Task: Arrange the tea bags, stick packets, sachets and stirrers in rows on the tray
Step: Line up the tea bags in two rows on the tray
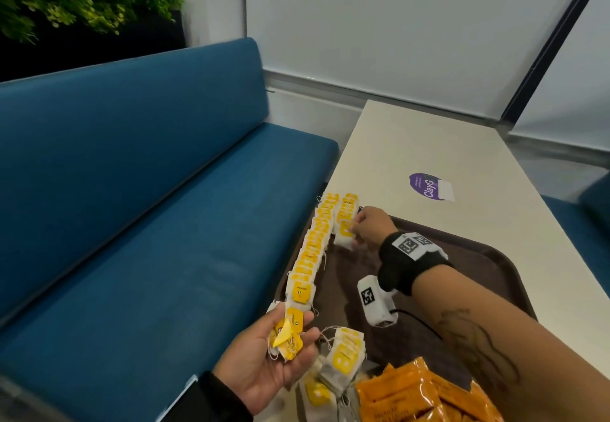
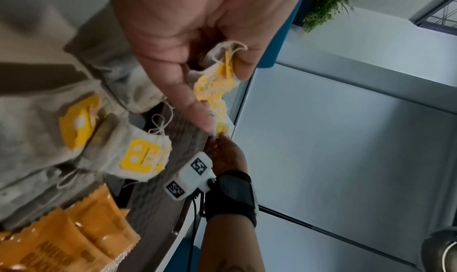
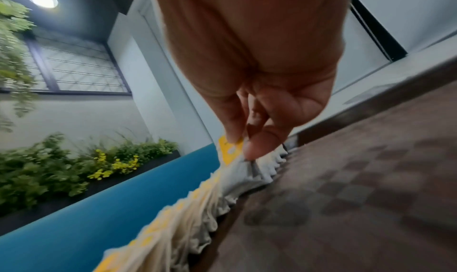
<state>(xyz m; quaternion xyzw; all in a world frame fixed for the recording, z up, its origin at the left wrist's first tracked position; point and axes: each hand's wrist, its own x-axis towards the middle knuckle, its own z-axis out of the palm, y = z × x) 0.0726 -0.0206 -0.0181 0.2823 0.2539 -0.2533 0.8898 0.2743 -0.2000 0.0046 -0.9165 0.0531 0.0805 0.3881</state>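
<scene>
Fingers, right hand (image 1: 366, 228): thumb and fingertip (image 3: 257, 149) are pinched on the yellow tag of a white paper tea bag (image 1: 345, 235), which is being set at the near end of the short second row (image 1: 346, 212) on the tray.
Fingers, left hand (image 1: 274, 352): a small bunch of yellow-tagged tea bags (image 1: 286, 334) is cradled palm-up under loosely curled fingers, apparently as a supply to be fed across to the other hand.
First row: a long line of overlapped tea bags (image 1: 313, 246) is laid along the tray's left edge, tags facing up so that the row reads evenly.
Tray: the dark brown textured plastic tray (image 1: 488, 256) rests on the cream desk (image 1: 429, 144); most of its middle is kept free, presumably for further rows.
Loose stock: a heap of unsorted tea bags (image 1: 346, 352) lies at the tray's near corner, just beside the orange foil sachets (image 1: 419, 395).
Stirrers and stick packets: none can be made out in these views.
Progress: judged early, since only tea bags are lined up.
Uncertainty: whether the pinched bag already touches the tray cannot be told through the blur of the right wrist view.
</scene>
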